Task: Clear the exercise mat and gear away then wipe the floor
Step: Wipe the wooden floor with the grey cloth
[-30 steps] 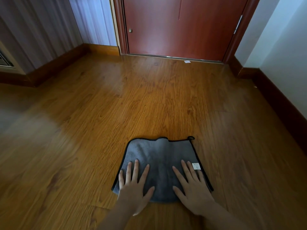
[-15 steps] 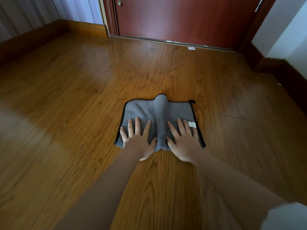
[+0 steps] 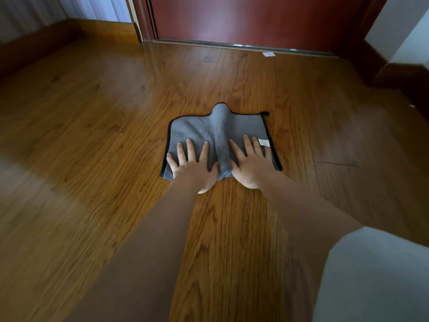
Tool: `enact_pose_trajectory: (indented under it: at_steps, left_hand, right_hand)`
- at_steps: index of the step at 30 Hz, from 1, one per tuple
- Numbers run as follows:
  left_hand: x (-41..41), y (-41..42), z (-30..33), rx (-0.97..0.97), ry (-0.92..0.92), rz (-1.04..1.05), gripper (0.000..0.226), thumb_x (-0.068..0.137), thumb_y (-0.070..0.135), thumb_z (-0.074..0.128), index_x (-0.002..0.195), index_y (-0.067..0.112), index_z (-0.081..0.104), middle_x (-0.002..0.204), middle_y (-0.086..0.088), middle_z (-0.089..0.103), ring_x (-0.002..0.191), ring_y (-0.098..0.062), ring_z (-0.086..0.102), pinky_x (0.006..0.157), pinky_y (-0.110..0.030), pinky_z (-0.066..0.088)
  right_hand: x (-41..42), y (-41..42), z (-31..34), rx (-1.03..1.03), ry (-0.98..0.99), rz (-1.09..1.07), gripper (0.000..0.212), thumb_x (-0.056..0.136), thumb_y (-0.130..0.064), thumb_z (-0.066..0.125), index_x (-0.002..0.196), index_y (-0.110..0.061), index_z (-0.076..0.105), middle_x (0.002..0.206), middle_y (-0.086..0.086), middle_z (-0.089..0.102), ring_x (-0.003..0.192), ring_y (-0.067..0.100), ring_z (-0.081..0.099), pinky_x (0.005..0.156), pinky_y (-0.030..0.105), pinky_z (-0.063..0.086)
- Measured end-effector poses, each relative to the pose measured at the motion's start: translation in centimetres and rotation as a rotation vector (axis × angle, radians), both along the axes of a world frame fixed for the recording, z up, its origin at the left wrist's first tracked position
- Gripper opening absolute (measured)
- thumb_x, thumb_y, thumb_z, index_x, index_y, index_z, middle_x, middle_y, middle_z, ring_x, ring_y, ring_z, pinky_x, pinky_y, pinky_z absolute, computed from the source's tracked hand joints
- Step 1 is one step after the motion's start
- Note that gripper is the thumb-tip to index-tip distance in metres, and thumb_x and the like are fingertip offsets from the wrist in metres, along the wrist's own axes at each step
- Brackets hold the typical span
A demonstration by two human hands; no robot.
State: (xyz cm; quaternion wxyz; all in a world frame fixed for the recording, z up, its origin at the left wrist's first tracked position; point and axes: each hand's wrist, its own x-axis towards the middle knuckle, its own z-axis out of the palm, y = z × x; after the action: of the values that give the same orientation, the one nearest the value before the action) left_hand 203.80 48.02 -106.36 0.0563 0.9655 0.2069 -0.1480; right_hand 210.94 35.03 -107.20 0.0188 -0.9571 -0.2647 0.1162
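Grey cloth (image 3: pixel 243 129) w/ thin black trim lies on the wood floor (image 3: pixel 92 135), mid-frame, well short of the red door (image 3: pixel 255 17). Fuzzy microfibre look; middle bunched into a raised ridge running front to back, poking past the far edge as a rounded hump. Small black loop at far right corner, white tag (image 3: pixel 264 142) near right edge. Left hand (image 3: pixel 192 163) flat on cloth's left half, fingers straight & spread, not gripping. Right hand (image 3: pixel 250 163) same on right half, little finger just by the tag. Thumbs flank the ridge. White scrap (image 3: pixel 269 54) on floor by door sill.
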Motion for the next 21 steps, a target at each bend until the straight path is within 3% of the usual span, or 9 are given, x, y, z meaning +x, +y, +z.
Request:
enact_pose_trajectory:
  at_steps: [12, 21]
  left_hand:
    - [-5.5, -2.6, 0.2, -0.015, 0.029, -0.005, 0.065, 0.095, 0.056, 0.009, 0.144, 0.030, -0.024, 0.152, -0.011, -0.029, 0.139, -0.034, -0.025, 0.110, -0.057, -0.011]
    - [-14.7, -4.9, 0.4, -0.038, 0.031, -0.041, 0.065, 0.095, 0.056, 0.008, 0.143, 0.030, -0.026, 0.151, -0.011, -0.031, 0.139, -0.033, -0.027, 0.111, -0.056, -0.011]
  right_hand:
    - [-6.0, -2.6, 0.3, 0.018, 0.023, -0.008, 0.059, 0.099, -0.049, 0.017, 0.149, -0.031, -0.009, 0.157, 0.007, -0.016, 0.144, 0.027, -0.017, 0.116, 0.050, -0.006]
    - [-14.3, -5.4, 0.4, 0.019, 0.042, -0.005, 0.061, 0.098, -0.050, 0.016, 0.148, -0.030, -0.013, 0.156, 0.008, -0.019, 0.143, 0.027, -0.019, 0.115, 0.050, -0.008]
